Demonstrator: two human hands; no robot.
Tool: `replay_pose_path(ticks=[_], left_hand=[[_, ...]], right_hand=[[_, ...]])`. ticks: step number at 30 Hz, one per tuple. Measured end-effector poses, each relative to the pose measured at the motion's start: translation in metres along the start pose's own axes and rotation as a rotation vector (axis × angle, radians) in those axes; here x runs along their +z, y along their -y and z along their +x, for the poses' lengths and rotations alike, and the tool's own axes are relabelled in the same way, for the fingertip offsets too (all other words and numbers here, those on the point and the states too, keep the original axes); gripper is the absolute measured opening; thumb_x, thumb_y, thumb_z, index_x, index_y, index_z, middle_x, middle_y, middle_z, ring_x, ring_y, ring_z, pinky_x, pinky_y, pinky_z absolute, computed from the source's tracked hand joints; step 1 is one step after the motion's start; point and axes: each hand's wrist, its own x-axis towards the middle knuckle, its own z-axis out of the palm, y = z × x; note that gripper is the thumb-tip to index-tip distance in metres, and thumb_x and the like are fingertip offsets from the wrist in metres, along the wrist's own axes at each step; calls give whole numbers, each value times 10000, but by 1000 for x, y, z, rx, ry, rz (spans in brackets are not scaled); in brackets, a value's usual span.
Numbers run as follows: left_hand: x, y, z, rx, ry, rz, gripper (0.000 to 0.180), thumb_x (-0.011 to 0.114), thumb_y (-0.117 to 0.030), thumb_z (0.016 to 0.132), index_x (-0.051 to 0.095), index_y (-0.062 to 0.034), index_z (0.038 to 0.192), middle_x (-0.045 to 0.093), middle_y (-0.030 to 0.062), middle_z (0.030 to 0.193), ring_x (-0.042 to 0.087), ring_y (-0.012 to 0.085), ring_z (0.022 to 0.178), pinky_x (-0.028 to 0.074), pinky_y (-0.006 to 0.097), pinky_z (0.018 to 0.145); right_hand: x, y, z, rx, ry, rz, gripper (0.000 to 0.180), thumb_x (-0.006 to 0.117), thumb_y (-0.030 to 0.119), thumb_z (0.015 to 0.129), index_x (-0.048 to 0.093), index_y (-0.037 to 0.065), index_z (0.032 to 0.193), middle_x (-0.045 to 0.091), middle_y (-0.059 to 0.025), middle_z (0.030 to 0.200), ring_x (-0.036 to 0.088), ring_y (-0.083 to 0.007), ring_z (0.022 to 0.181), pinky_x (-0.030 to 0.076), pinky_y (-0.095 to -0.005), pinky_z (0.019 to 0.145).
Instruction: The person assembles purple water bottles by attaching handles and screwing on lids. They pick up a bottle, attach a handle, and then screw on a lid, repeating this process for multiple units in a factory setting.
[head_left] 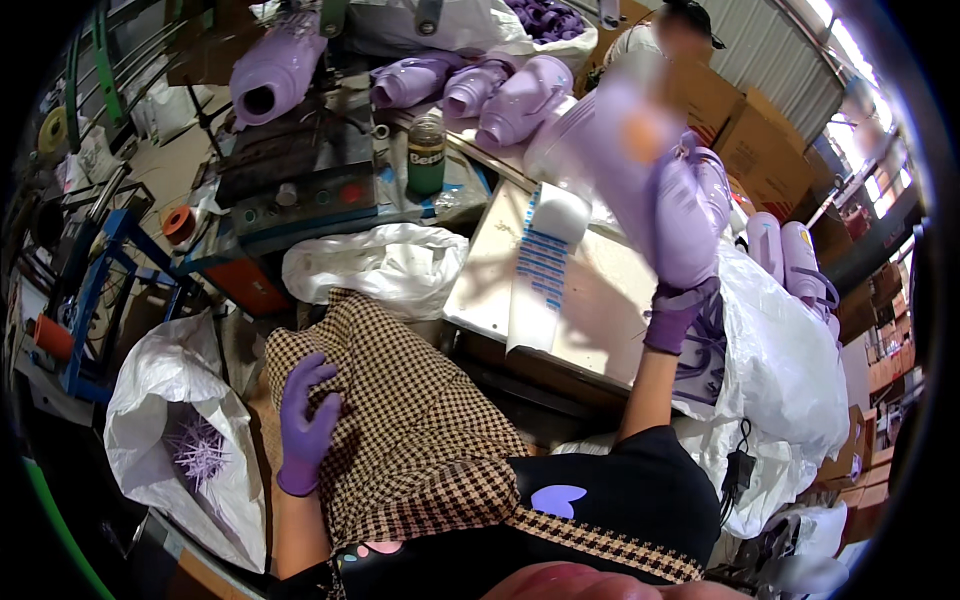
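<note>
Right hand [686, 225], in a purple glove, is raised above the white work board [600, 300], fingers closed around a blurred lilac plastic bottle [610, 150]. Left hand [305, 420], also gloved, rests on the checked-fabric lap, left of the board, fingers spread and holding nothing. 3 more lilac bottles [480, 85] lie beyond the board.

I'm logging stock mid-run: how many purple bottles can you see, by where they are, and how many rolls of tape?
Bottle in the right hand: 1
Bottle on the machine: 1
Bottles lying on the bench: 3
Bottles upright at right: 2
Tape rolls at left: 3
Total: 10
</note>
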Motion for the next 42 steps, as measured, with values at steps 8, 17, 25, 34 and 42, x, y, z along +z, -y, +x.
replay_pose_path(ticks=[8,17,25,34,42], left_hand=[[21,36,9,10,66,93,212,681,-70,866,702,-16,1069,702,140,1137,655,296,1090,490,382,981],[-2,46,60,233,-155,219,365,688,-46,870,639,8,1227,633,166,1290,614,272,1169,485,386,999],[-47,23,303,254,-557,671,605,702,-423,943,531,-126,1441,309,316,1554,388,432,1409,353,498,1119],[-86,159,455,383,-768,485,726,664,-552,929,513,-30,1410,561,308,1365,563,396,1266,446,505,1045],[-61,65,284,385,-680,426,665,688,-360,980,480,148,1355,584,337,1281,588,345,1184,440,440,1036]], right_hand=[[38,-56,211,-212,-189,-323,337,731,298,931,613,150,1209,664,-115,1034,654,-274,921,554,-413,732],[61,-95,257,153,-21,-654,292,617,362,980,659,79,1042,630,-45,847,588,-184,747,483,-352,680],[-8,-110,-11,-10,285,-740,243,664,62,903,643,3,1138,630,-60,1125,597,-155,920,521,-314,787],[3,-18,-158,-571,591,-1339,341,723,109,829,687,92,1167,696,-123,1060,691,-302,982,557,-402,827],[-107,40,-38,-198,12,-2235,605,560,560,944,578,100,1335,684,-184,927,690,-331,865,539,-463,727]])
